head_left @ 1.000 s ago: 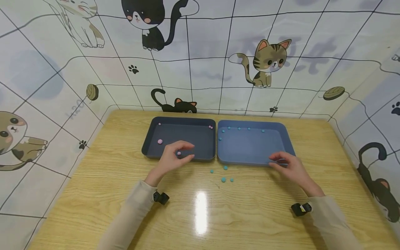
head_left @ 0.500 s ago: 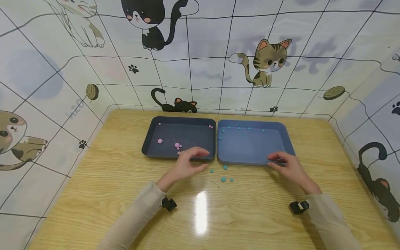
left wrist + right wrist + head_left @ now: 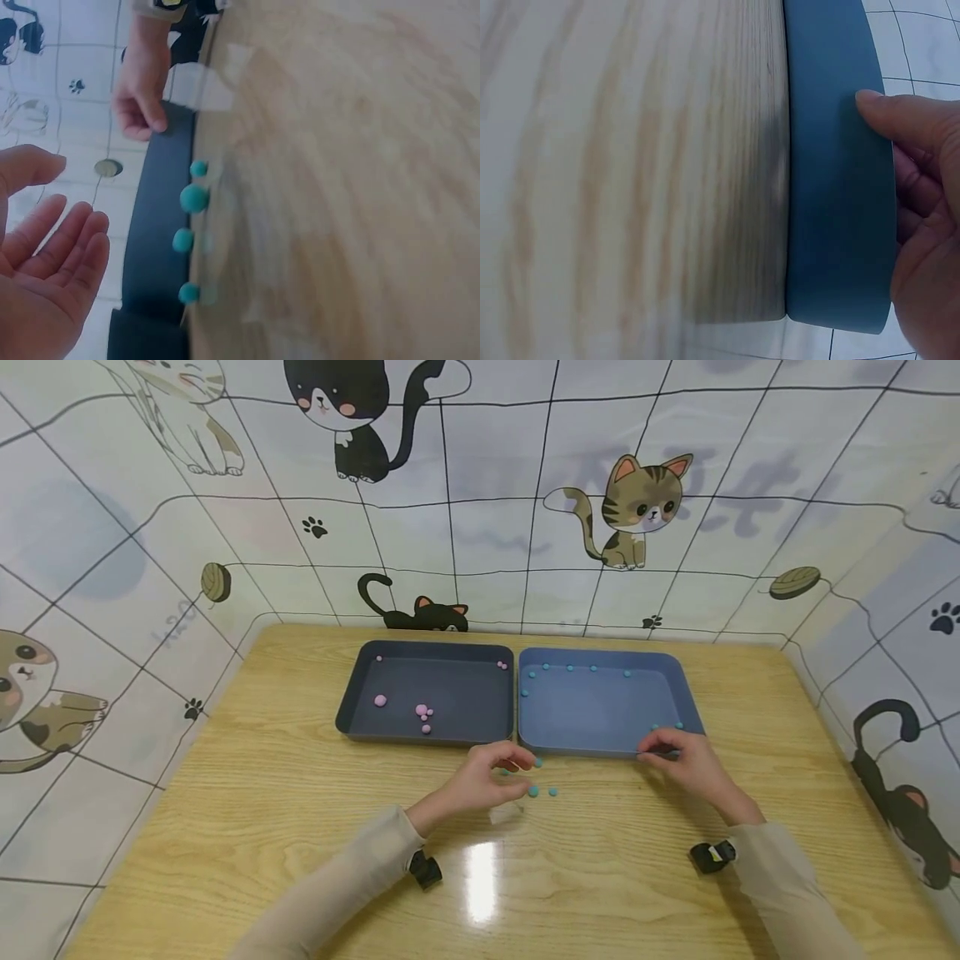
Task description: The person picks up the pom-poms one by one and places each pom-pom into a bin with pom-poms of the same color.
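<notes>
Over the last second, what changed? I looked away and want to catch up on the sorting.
The left hand let pink balls go into the dark tray, then moved right and toward the person, to the teal balls on the table; its fingers are open. Two teal balls now show by the blue tray's near right corner. The right hand stayed on that tray's near rim; both trays kept their places.

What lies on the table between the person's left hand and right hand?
In the head view, small teal balls lie on the wooden table just right of the left hand; from there to the right hand it is bare wood.
</notes>
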